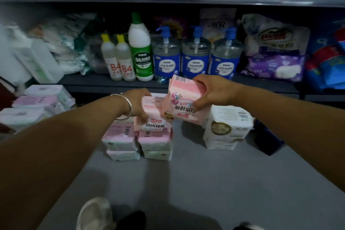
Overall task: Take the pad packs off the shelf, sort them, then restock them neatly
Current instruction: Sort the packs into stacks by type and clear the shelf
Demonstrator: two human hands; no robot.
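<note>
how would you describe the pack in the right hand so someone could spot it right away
Start at the row of three clear pump bottles with blue labels on the dark shelf. Just below them the right hand grips a pink plastic pad pack above the floor stacks. Unlike the pink pack under the left hand, its "100%" print reads upside down.

A: Shelf board [119, 80], front edge, left to right?
B: Two yellow-capped "84" bottles [119, 58], one green-capped 84 bottle [141, 48], three blue pump bottles [196, 56]. Purple-and-white bag [274, 50] toward right end.
</note>
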